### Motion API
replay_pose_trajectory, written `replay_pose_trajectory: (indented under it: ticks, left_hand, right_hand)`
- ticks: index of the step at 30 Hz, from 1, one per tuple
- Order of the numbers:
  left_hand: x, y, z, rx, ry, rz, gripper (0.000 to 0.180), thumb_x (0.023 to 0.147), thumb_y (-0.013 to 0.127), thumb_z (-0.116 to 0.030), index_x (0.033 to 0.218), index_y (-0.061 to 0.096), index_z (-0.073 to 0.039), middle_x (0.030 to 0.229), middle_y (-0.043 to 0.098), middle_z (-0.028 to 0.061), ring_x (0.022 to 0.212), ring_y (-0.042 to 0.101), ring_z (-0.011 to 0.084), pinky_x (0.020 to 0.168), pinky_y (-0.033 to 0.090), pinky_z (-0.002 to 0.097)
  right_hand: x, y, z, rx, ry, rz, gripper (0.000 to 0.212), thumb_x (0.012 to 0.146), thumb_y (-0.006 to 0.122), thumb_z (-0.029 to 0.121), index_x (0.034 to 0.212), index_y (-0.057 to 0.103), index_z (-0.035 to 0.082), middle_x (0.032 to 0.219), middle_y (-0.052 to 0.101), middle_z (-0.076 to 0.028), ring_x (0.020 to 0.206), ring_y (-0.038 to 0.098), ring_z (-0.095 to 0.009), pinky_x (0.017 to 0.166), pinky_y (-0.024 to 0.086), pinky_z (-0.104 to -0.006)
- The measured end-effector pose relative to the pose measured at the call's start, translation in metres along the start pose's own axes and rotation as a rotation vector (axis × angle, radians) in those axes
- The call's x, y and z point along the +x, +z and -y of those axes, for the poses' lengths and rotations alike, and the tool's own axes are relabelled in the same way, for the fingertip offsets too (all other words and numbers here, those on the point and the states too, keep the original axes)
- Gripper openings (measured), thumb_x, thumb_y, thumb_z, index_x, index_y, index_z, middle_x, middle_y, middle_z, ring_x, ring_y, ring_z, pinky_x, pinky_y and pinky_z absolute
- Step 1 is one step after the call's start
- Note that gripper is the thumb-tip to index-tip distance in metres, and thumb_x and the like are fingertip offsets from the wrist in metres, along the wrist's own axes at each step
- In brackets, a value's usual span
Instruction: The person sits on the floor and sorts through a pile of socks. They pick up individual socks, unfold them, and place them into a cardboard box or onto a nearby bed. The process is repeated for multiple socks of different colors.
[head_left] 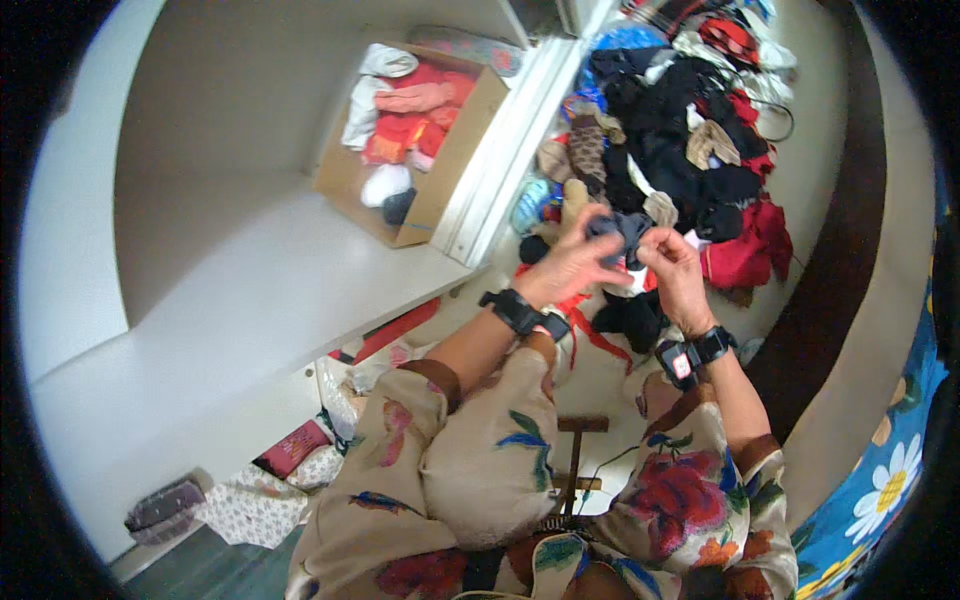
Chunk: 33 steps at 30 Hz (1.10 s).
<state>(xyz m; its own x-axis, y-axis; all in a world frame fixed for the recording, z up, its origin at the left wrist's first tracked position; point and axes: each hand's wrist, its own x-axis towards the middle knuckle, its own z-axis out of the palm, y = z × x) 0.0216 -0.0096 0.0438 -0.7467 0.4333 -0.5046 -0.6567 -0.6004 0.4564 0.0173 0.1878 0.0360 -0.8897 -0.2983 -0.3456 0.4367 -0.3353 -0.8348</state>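
Over the near end of a heap of clothes, both my hands work on a small dark grey cloth (628,228), which looks like a sock. My left hand (572,264) has it between the thumb side and curled fingers, with the other fingers spread. At the cloth's right edge, my right hand (677,278) pinches with thumb and fingertips. Part of the cloth is hidden by my fingers. Around it lie black clothes (650,135), a tan sock (573,203), a beige bunched sock (660,208) and a dark red garment (745,245).
An open cardboard box (455,170) of red, pink and white clothes stands on the white cabinet shelf (300,235) at left. A dark brown band (845,210) borders the heap at right. Red ribbon (598,340) trails near my knees. Folded cloths (255,505) lie lower left.
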Motion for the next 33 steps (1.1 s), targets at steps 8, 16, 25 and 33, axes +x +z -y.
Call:
replay_pose_trajectory:
  ticks: [8, 16, 25, 33]
  left_hand:
    - [-0.018, 0.017, -0.057, 0.856, 0.682, -0.61, 0.048, 0.077, 0.074, -0.003, 0.115, 0.045, -0.008, 0.107, 0.052, 0.0053, 0.096, 0.054, 0.0139, 0.084, 0.048, 0.0293]
    - [-0.055, -0.049, -0.227, 0.59, 0.994, -1.825, 0.08, 0.075, 0.079, -0.04, 0.13, 0.038, 0.003, 0.11, 0.056, 0.0179, 0.098, 0.061, 0.0298, 0.084, 0.052, 0.041]
    - [0.025, -0.011, -0.124, 1.205, 1.05, -0.767, 0.017, 0.091, 0.059, -0.002, 0.107, 0.064, 0.0, 0.104, 0.067, 0.01, 0.104, 0.061, 0.0212, 0.095, 0.046, 0.0336]
    - [0.072, -0.008, 0.0, 1.137, 0.219, -0.224, 0.023, 0.09, 0.063, -0.007, 0.112, 0.065, -0.003, 0.106, 0.067, 0.0033, 0.094, 0.061, 0.0113, 0.085, 0.048, 0.0265]
  right_hand:
    - [-0.005, 0.008, 0.022, -0.203, -0.038, 0.264, 0.047, 0.091, 0.064, 0.01, 0.136, 0.054, 0.007, 0.121, 0.063, -0.006, 0.109, 0.058, -0.013, 0.096, 0.045, -0.0275]
    - [0.005, -0.036, 0.018, 0.144, 0.035, -0.143, 0.026, 0.093, 0.06, 0.009, 0.118, 0.06, 0.001, 0.106, 0.068, -0.006, 0.092, 0.062, -0.012, 0.081, 0.049, -0.0256]
    - [0.005, -0.124, 0.017, -0.301, -0.274, -0.855, 0.018, 0.088, 0.063, 0.005, 0.106, 0.065, 0.003, 0.085, 0.06, 0.002, 0.073, 0.052, -0.007, 0.064, 0.042, -0.0217]
    - [0.038, -0.136, -0.009, -1.339, 0.062, -0.628, 0.08, 0.07, 0.078, 0.032, 0.141, 0.046, 0.013, 0.135, 0.053, -0.018, 0.119, 0.048, -0.042, 0.101, 0.037, -0.0557]
